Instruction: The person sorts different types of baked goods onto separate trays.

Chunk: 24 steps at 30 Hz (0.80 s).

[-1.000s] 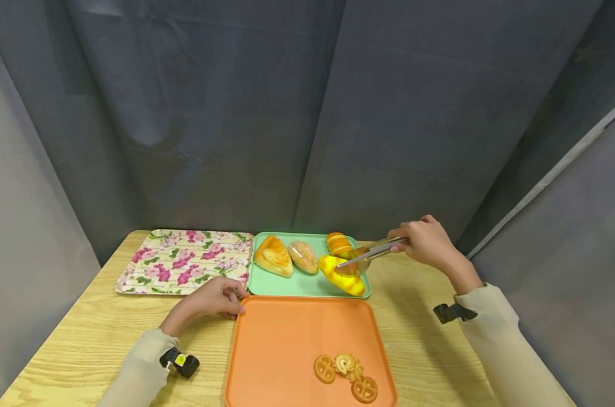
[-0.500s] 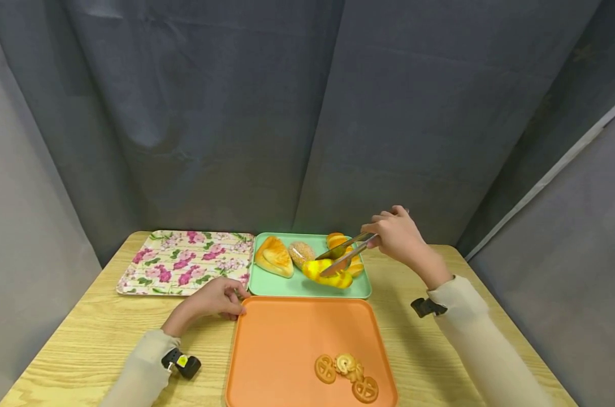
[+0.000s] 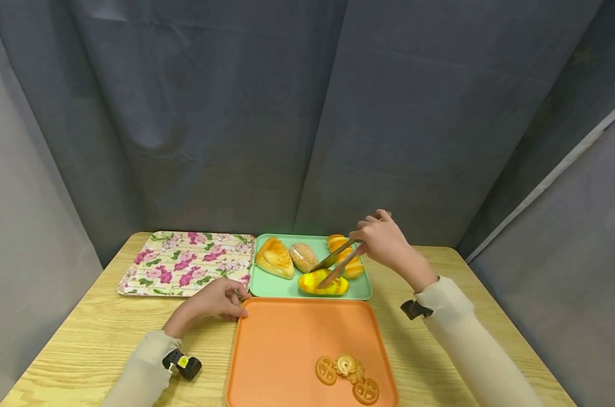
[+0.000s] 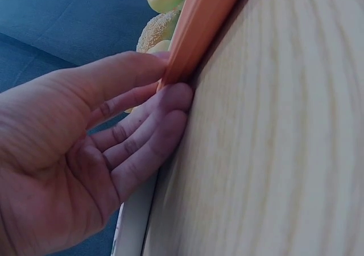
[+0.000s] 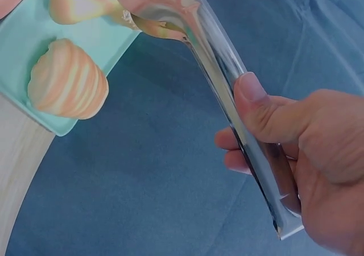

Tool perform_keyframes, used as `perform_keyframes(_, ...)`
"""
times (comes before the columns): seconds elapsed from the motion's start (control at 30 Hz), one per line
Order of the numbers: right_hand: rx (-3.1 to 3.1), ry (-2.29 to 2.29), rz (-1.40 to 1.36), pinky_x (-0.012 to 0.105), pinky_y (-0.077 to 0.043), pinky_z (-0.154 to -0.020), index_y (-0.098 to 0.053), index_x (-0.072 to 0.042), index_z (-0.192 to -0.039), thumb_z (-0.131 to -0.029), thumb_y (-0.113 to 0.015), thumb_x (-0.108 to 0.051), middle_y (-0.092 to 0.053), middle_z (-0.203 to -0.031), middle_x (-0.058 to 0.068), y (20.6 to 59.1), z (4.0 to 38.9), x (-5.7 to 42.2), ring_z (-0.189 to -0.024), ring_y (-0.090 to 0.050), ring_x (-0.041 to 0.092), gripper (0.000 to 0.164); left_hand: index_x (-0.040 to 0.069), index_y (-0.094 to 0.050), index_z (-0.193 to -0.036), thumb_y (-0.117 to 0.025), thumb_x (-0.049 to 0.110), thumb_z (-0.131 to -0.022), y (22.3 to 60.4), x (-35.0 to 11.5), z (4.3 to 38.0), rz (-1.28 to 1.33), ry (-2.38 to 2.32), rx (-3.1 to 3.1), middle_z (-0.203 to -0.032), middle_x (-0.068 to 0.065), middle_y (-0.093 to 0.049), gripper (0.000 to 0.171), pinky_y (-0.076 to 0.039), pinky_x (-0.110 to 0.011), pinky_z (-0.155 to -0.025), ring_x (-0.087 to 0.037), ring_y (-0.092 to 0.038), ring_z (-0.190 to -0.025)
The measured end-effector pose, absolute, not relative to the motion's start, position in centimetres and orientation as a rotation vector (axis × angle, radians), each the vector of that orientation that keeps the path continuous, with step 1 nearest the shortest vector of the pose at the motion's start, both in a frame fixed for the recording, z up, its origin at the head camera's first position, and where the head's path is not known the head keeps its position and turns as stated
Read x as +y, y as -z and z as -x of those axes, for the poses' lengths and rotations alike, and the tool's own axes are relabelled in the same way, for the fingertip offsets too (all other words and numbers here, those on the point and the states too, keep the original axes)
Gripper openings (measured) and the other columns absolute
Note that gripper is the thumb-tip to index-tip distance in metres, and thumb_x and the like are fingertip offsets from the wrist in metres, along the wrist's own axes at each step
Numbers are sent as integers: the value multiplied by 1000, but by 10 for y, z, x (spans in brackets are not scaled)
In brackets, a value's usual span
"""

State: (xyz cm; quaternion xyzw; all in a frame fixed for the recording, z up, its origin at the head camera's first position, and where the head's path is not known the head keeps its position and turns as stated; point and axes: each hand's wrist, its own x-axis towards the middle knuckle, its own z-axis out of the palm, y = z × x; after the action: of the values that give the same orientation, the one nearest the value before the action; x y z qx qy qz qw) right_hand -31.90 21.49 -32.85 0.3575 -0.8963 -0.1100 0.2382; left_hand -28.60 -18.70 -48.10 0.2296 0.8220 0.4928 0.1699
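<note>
My right hand (image 3: 384, 240) grips metal tongs (image 3: 344, 260), thumb along one arm in the right wrist view. The tong ends straddle a bright yellow bread roll (image 3: 308, 284), low at the front of the green tray (image 3: 260, 287); whether they squeeze it I cannot tell. Behind it lies an orange-striped bread (image 3: 354, 269). A seeded bun (image 3: 302, 255) and a triangular golden pastry (image 3: 274, 259) sit to its left. With my left hand (image 3: 217, 299) I pinch the far left corner of the orange tray (image 3: 277, 345), thumb on its rim, fingers beneath or against the outer side.
Several cookies (image 3: 325, 370) lie at the orange tray's near right. A flowered tray (image 3: 185, 265) stands left of the green one, on a wooden table (image 3: 78, 339). Grey curtains (image 3: 226, 124) close off the back and sides.
My right hand has moved left with the tongs. The yellow roll has shifted left and come down, uncovering more of the striped bread. My left hand has stayed at the tray corner.
</note>
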Motion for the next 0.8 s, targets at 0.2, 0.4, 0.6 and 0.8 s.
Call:
perform_keyframes(0.2, -2456, 322, -983, 46, -39, -84, -83, -21, -96, -67, -93, -23, -71, -80, -1, 331, 320, 210, -78, -62, 22, 31, -4, -72, -111, -82, 8, -85, 480, -187, 286, -656, -1414, 2337, -81, -19, -75, 31, -62, -36, -61, -22, -72, -67)
perform_keyframes(0.4, -2456, 351, -982, 46, -38, -86, -82, -22, -96, -68, -93, -25, -69, -78, -1, 331, 320, 208, -78, -61, 23, 30, -4, -72, -111, -82, 7, -85, 481, -186, 286, -653, -1417, 2342, -80, -20, -74, 31, -62, -37, -61, -24, -72, -67)
perform_keyframes(0.6, -2502, 348, -968, 47, -38, -87, -82, -21, -99, -69, -92, -22, -70, -81, -1, 329, 318, 206, -79, -61, 23, 31, -4, -72, -110, -82, 7, -84, 480, -186, 286, -650, -1421, 2338, -80, -20, -74, 30, -61, -37, -60, -23, -72, -66)
perform_keyframes(0.8, -2555, 306, -940, 51, -38, -91, -81, -20, -103, -70, -92, -24, -68, -84, 0, 326, 314, 209, -82, -60, 23, 36, -4, -72, -110, -82, 7, -84, 478, -185, 285, -645, -1416, 2344, -80, -20, -74, 29, -61, -38, -61, -24, -71, -67)
